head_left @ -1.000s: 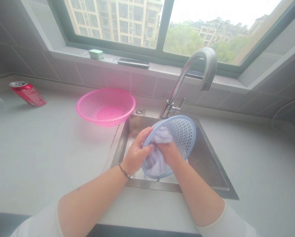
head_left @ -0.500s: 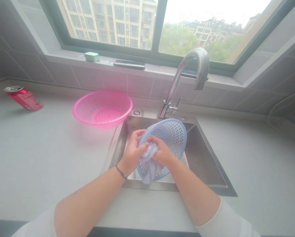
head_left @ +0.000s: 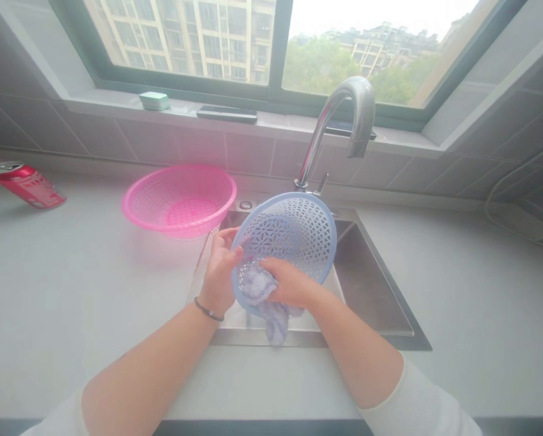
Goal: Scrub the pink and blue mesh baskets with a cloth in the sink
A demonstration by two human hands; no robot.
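A light blue plastic colander (head_left: pixel 314 233) is tilted above the sink, its inside turned toward me. My left hand (head_left: pixel 220 269) grips its left rim, thumb on the inner side and the other fingers mostly hidden behind. Bunched in my right hand (head_left: pixel 292 283) is a pale purple and white cloth (head_left: pixel 257 284), pressed against the colander's lower left inside. The cloth's loose end hangs below the rim.
The steel sink (head_left: pixel 376 284) lies under the colander, with a curved chrome faucet (head_left: pixel 319 133) behind. A pink basket (head_left: pixel 180 227) stands left of the sink. Further left a red can (head_left: pixel 28 186) leans at a slant. A green-white sponge (head_left: pixel 154 101) rests on the windowsill.
The colander has been raised and turned to face me more, showing its patterned bottom. My left hand has shifted left with the rim. The cloth has moved slightly lower and left inside it.
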